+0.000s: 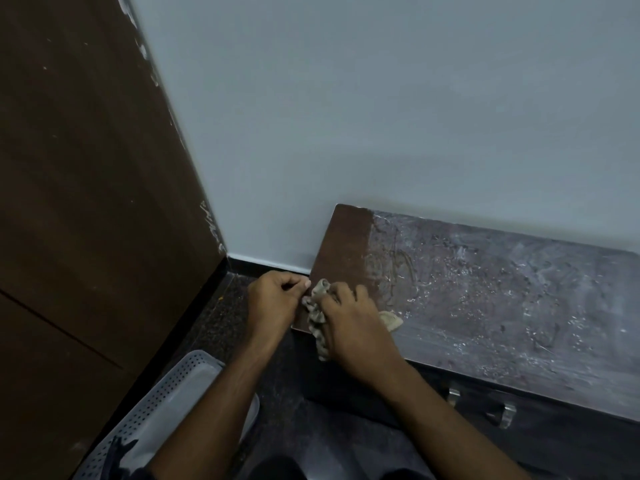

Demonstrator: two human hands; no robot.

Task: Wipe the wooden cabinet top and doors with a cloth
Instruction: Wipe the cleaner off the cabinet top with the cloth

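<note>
A pale wall (pixel 381 116) fills most of the view, and a tall dark wooden panel (pixel 86 168) stands at the left. Below the wall, at the right, the low wooden cabinet (pixel 519 431) stands against it on a dark speckled floor (pixel 221 313). The cabinet top (pixel 485 299) is the biggest part of the work. Only a narrow strip at its left end (pixel 343 244) looks clean and brown. All the rest, to the right, is covered with grey-white dust and smears. So I judge the task is only at its beginning: a small part of the top is done, most of it is left, and the doors below, with their metal handles (pixel 505 415), look not yet wiped.

A perforated grey basket (pixel 173 386) lies on the floor near the person's legs.

The right hand (pixel 349 323) rests on the left front corner of the top, its fingers curled round the crumpled beige cloth (pixel 317 320), which hangs a little over the edge. The left hand (pixel 273 299) is just beside it, off the corner, fingers curled tight; its fingertips seem to pinch the edge of the cloth, but I cannot tell this surely.
</note>
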